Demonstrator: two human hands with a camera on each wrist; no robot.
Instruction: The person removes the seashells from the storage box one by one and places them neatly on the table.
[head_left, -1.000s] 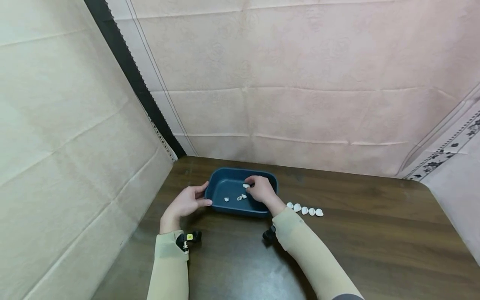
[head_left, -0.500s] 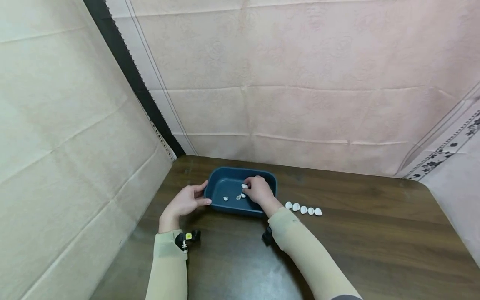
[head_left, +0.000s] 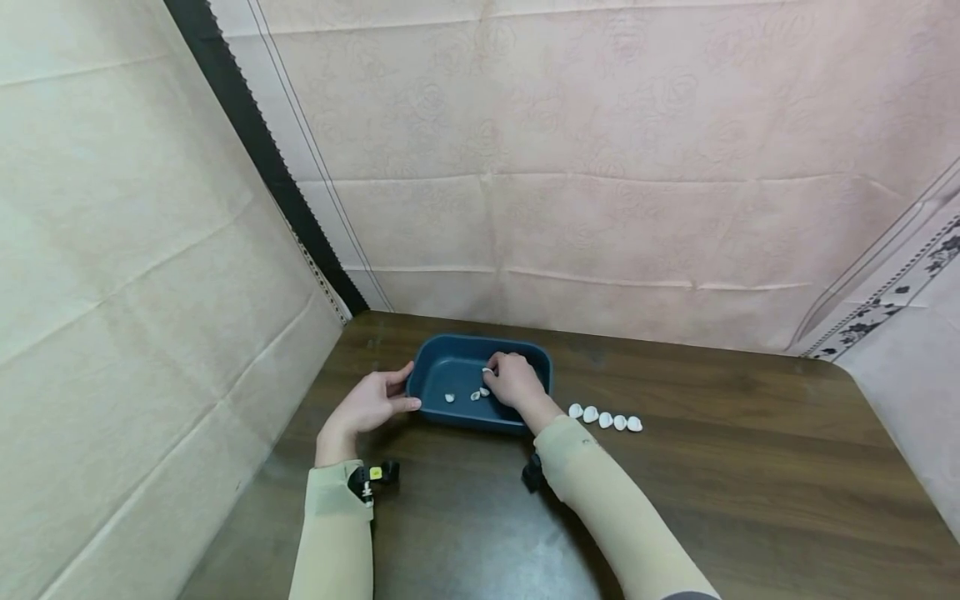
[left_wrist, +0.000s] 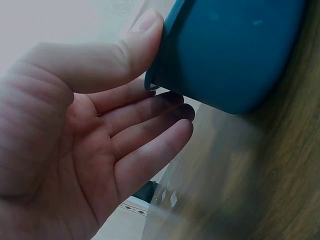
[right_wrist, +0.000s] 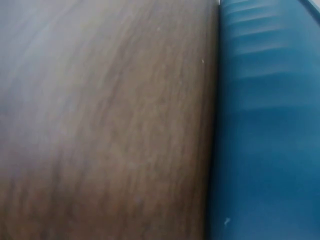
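Note:
A dark blue rectangular tray (head_left: 465, 418) stands near the back of the wooden table. At its left end my left hand (head_left: 371, 402) holds the rim, with the thumb toward the near corner. In the left wrist view, the left hand's thumb (left_wrist: 147, 37) lies against the tray's edge and the other fingers reach behind it. My right hand (head_left: 516, 381) is inside the tray's right half, pinching a small white shell (head_left: 487, 370), mostly hidden by the fingers. Several other white shells (head_left: 450, 397) lie on the tray floor. The right wrist view shows no hand.
To the right of the tray, several white shells (head_left: 605, 420) lie in a slanting row on the wooden table (head_left: 735, 450). Pale cloth (head_left: 600, 167) hangs behind the table and at both sides.
The shell in my right fingers has turned or sunk between them, so less of it shows. My left hand stays on the tray's end. The row of shells is unchanged.

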